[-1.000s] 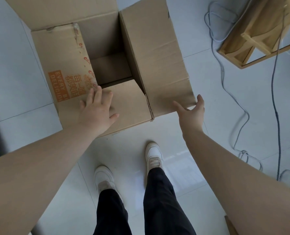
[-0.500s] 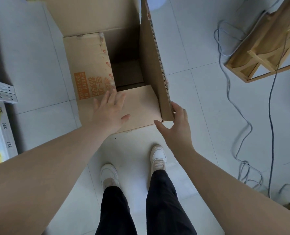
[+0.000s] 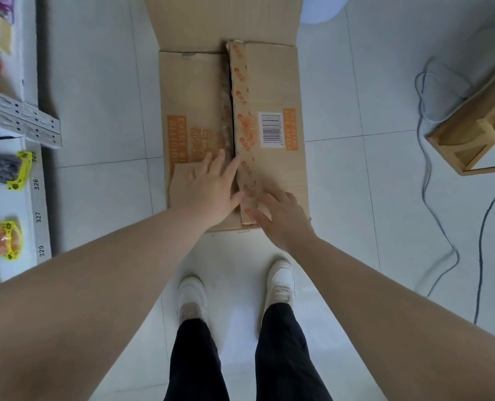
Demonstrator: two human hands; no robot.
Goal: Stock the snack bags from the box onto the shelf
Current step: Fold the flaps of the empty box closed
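Cardboard box on tiled floor, flaps nearly shut, left hand and right hand flat on them, gripping nothing, snack bags on shelf at left, floor strip between, cables, wooden frame right

Bright, soft daylight; glare on floor by my feet, motion blur left edge, wide-angle bend at edges.
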